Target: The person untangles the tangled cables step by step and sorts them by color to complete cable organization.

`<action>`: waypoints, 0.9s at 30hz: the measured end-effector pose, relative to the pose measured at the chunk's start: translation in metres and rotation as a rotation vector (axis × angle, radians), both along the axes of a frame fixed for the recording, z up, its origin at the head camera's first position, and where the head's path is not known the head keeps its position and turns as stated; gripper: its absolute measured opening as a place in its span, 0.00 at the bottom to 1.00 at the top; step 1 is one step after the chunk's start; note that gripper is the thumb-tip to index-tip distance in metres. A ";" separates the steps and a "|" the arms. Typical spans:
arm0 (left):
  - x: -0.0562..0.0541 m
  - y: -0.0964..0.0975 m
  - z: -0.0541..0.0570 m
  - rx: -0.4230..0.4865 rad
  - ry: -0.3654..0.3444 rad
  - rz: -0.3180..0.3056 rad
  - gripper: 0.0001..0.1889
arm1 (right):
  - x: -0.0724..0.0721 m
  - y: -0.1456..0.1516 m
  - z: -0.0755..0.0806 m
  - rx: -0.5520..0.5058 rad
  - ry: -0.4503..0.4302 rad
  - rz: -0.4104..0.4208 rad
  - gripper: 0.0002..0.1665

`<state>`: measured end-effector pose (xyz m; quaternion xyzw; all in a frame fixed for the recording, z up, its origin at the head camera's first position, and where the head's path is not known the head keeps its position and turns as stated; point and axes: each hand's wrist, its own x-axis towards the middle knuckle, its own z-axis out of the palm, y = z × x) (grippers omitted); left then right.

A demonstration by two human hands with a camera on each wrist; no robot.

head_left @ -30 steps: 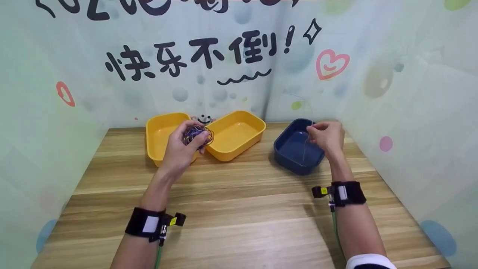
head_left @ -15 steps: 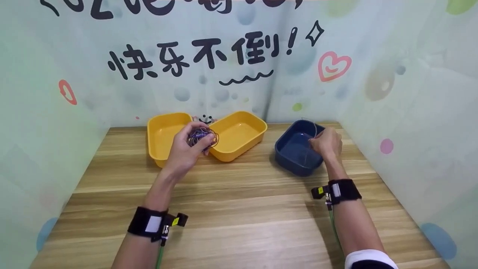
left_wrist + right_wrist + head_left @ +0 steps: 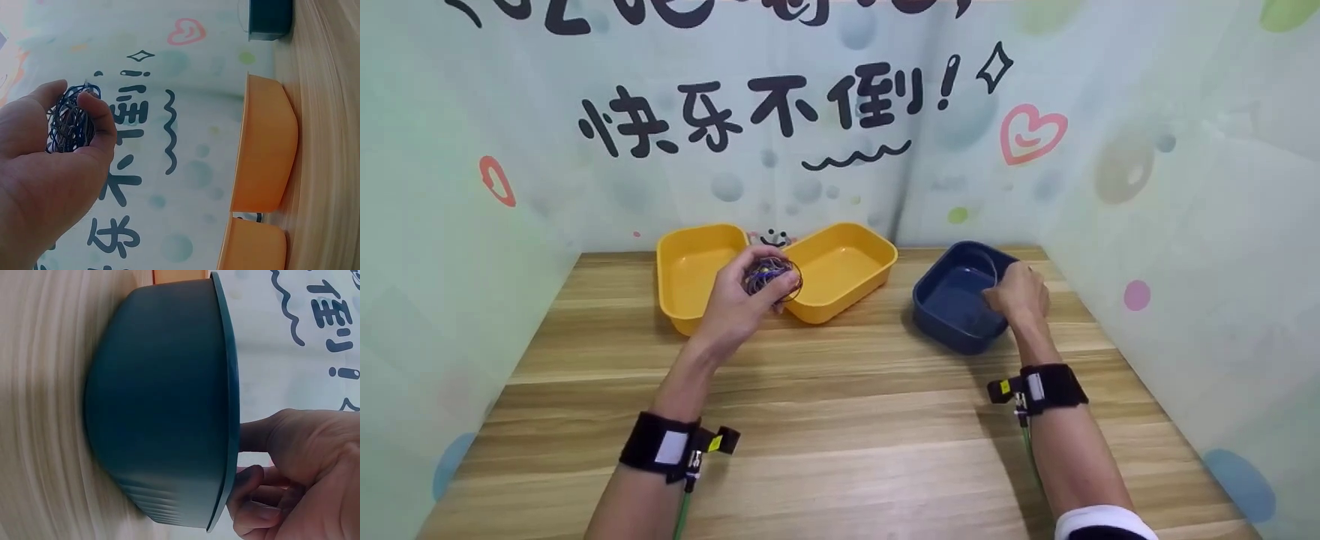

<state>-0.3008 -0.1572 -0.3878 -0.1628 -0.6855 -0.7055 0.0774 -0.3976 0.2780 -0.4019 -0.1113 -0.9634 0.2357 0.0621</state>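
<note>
Two black wrist straps, one on the left forearm (image 3: pixel 656 444) and one on the right (image 3: pixel 1057 388), sit nearest, above the near part of the wood-grain counter (image 3: pixel 840 450); a white cuff (image 3: pixel 1099 517) shows below the right one. Farther in, the left hand (image 3: pixel 735 304) is raised well above the counter's far left part, thumb and fingers curled around a tangle of thin, dark cords (image 3: pixel 68 125) with loose loops poking out. To the right, the right hand (image 3: pixel 1021 294) bends over the rim of a dark blue bin (image 3: pixel 949 335) near the far right corner, fingers curled, their tips dipped behind the rim; a thin strand (image 3: pixel 994 270) arcs beside them, but whether they pinch it or have let it go I cannot tell. Such a light strand could cling to the fingers or spring back over the rim, and a knuckle catching that rim could nudge the bin toward the right edge. The protruding loops might snag one another, so that a pull brings several at once, or slackening fingers might drop the whole bunch. Along the far edge stand two yellow bins, one toward the far left corner (image 3: pixel 682 274) and one set at an angle (image 3: pixel 844 296), before a printed backdrop (image 3: pixel 840 191).
</note>
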 end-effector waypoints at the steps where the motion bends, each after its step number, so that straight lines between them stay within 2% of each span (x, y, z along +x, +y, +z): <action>1: 0.000 0.000 -0.001 0.000 -0.002 0.000 0.18 | 0.001 0.000 0.000 0.006 0.010 0.000 0.25; 4: -0.001 0.001 -0.002 0.011 -0.016 0.004 0.18 | 0.003 -0.002 -0.002 0.014 0.090 0.015 0.20; 6: -0.001 0.002 -0.002 0.032 -0.029 0.000 0.18 | 0.005 -0.005 -0.002 -0.010 0.183 0.072 0.20; 10: -0.002 0.004 0.000 0.086 -0.062 -0.022 0.17 | 0.011 -0.021 0.000 -0.108 0.387 0.283 0.20; 16: -0.001 0.006 0.001 0.109 -0.085 -0.050 0.16 | 0.034 -0.070 0.011 -0.195 0.601 0.559 0.18; 22: 0.001 0.012 0.000 0.075 -0.020 -0.090 0.18 | 0.058 -0.118 0.021 -0.210 0.708 0.771 0.17; 27: 0.003 0.018 -0.001 0.052 0.023 -0.098 0.17 | 0.078 -0.148 0.031 -0.242 0.721 0.870 0.13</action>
